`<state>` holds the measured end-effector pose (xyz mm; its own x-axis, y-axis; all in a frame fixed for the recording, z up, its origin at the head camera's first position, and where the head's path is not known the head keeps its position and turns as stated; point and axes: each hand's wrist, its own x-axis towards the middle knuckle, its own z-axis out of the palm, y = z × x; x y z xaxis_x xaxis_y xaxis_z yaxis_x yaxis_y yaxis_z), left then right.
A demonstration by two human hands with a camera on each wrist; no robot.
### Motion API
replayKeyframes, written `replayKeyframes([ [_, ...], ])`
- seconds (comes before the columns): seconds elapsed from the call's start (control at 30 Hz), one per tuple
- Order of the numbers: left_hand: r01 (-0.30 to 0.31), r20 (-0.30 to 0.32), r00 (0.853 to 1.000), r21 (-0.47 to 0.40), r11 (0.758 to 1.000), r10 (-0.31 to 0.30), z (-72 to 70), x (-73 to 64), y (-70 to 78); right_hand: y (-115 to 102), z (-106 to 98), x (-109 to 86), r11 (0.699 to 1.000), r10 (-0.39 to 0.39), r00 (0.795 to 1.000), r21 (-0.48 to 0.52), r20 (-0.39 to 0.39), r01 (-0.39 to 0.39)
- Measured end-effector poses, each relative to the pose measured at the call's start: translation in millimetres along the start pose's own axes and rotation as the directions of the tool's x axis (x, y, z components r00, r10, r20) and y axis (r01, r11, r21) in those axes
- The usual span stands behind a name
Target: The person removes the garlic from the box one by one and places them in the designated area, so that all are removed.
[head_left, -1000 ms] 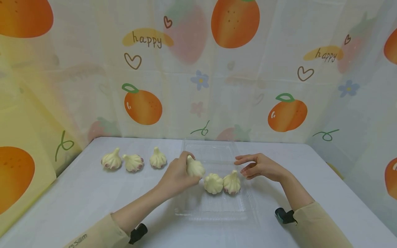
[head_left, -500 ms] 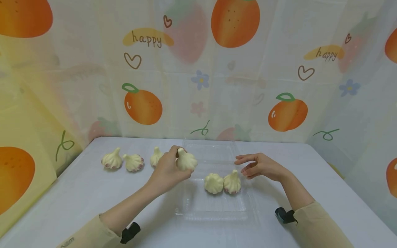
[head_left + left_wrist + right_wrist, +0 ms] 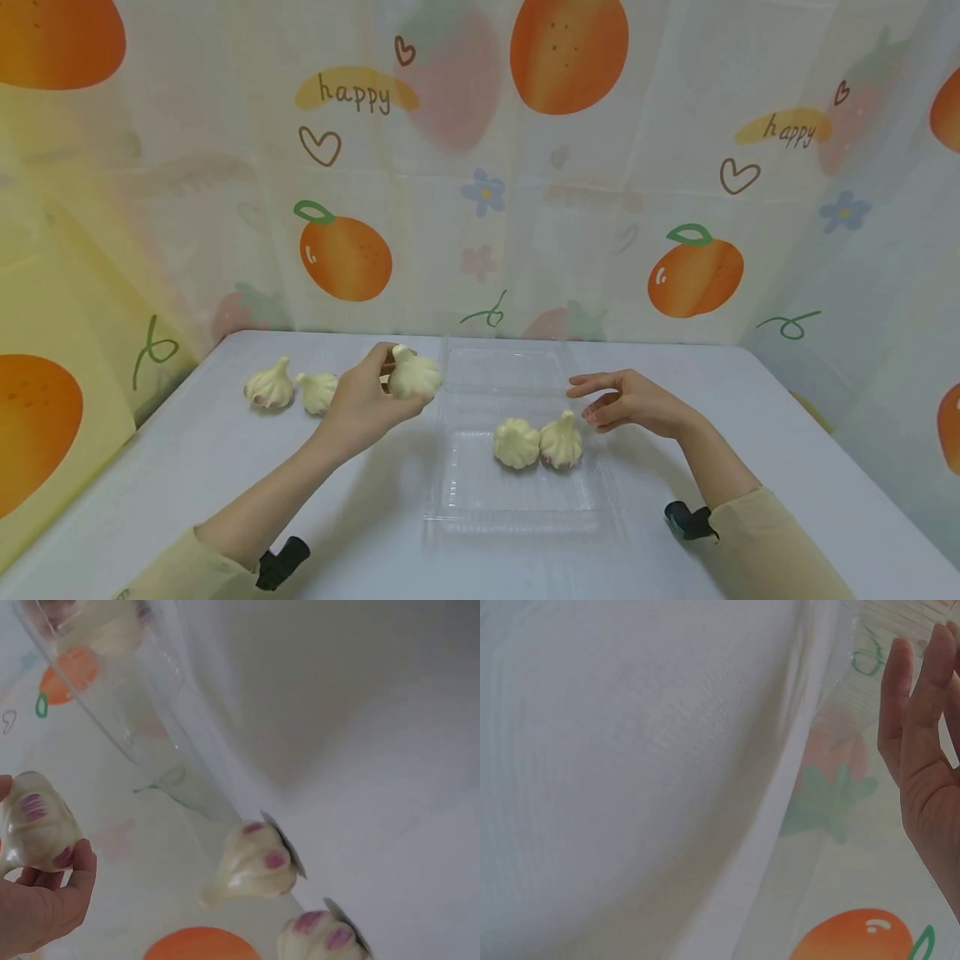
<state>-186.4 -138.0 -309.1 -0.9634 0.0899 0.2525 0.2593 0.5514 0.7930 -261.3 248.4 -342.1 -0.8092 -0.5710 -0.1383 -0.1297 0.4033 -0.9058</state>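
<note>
Garlic [image 3: 415, 372] is hanging in the person's left hand [image 3: 365, 407], whose fingers and thumb are grasping this 1 pale, purple-streaked bulb above the white table [image 3: 750, 421], at 10 o'clock from the middle of the clear plastic container [image 3: 525, 496]. Inside that container, 2 more bulbs [image 3: 516, 443] are sitting side by side and touching. At 2 o'clock from that pair, the right hand [image 3: 633, 404] is hovering released, its fingers loosely bent near the container's edge; whether they are touching it, I cannot tell. At 9 o'clock from the left hand, 2 loose bulbs [image 3: 268, 383] are resting close together on the table. Beige sleeves [image 3: 780, 546] are covering the forearms, and an orange-printed curtain [image 3: 555, 250] is hanging at 12 o'clock, beyond the table.
</note>
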Motion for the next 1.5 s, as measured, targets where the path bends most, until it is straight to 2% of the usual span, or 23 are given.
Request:
replayKeyframes([
  [0.2,0.022,0.007,1.000,-0.014,1.000,-0.022,-14.7,1.0,-11.5,1,0,1.0,1.000,-0.001,1.000,-0.004,0.001,0.001],
  [0.43,0.026,0.030,0.999,0.041,0.999,-0.027,-27.1,2.3,-26.1,1,-1,1.1,1.000,-0.003,1.000,0.003,0.000,0.003],
  [0.63,0.016,0.063,0.998,0.052,0.999,-0.020,-34.0,2.0,-38.5,1,-1,1.1,1.000,-0.001,1.000,0.001,-0.001,0.001],
  [1.0,0.039,0.122,0.991,0.106,0.994,-0.052,-39.0,5.1,-57.4,1,0,1.5,1.000,0.006,1.000,-0.008,-0.005,-0.006],
  [1.33,0.043,0.198,0.976,0.213,0.976,-0.086,-38.4,8.8,-69.6,2,0,1.7,1.000,0.008,1.000,-0.008,-0.006,-0.008],
  [1.5,0.053,0.223,0.969,0.222,0.973,-0.104,-37.1,10.3,-75.9,1,0,1.6,1.000,0.012,1.000,-0.005,-0.007,-0.012],
])
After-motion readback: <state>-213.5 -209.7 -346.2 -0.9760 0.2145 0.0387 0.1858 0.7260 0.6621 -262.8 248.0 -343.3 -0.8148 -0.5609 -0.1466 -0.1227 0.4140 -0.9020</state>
